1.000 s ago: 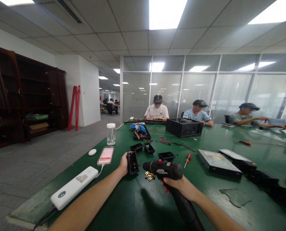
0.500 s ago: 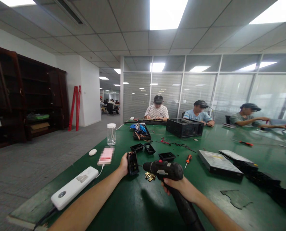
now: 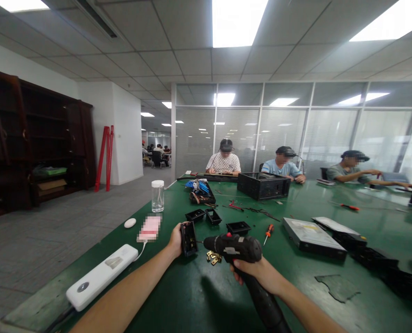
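My left hand (image 3: 175,241) is closed around a small black plastic box (image 3: 189,239), held tilted up with its hollow side facing me. Brass-coloured bits show inside it. My right hand (image 3: 249,270) grips the handle of a black power drill (image 3: 233,247). The drill's thin bit points left at the box's right edge; whether it touches cannot be made out. Below the chuck lies a small heap of brass-coloured metal pieces (image 3: 214,257). Similar black boxes, among them one open box (image 3: 238,227), rest on the green table (image 3: 178,296) just beyond my hands.
An orange-handled screwdriver (image 3: 268,231) and a silver disc drive (image 3: 313,238) lie to the right, near a clear broken sheet (image 3: 337,286). On the left are a white power strip (image 3: 101,276) and a jar (image 3: 157,196). A black case (image 3: 264,186) stands farther back, before several seated people.
The whole view has shifted slightly, so things sit a little more to the left. Both hands keep their hold on the box and the drill, in nearly the same pose.
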Demonstrator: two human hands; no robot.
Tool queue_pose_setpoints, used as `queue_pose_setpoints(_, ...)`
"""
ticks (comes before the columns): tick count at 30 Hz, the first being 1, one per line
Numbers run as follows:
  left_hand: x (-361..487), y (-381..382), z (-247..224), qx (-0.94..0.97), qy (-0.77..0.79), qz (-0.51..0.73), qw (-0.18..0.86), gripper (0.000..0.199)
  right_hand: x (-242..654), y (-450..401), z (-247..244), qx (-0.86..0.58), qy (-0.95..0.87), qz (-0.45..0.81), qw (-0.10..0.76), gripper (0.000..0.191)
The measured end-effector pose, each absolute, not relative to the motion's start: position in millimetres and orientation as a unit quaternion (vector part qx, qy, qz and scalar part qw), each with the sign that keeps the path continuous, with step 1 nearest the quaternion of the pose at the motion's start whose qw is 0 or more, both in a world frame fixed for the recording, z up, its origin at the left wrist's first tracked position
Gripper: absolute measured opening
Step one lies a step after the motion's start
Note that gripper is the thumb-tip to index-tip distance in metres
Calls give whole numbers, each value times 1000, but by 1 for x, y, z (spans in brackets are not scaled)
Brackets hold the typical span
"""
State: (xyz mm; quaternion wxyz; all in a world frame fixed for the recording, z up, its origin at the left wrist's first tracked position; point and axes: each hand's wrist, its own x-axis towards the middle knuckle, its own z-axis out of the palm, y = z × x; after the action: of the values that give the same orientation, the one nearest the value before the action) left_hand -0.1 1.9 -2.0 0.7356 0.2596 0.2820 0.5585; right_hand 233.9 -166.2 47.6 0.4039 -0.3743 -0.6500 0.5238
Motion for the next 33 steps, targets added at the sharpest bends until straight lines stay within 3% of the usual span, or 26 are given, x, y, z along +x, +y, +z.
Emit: queue_pose_setpoints(33,1,-1,-1,286,298,552,724,25,231,-169,54,-396,-653,509,396,35)
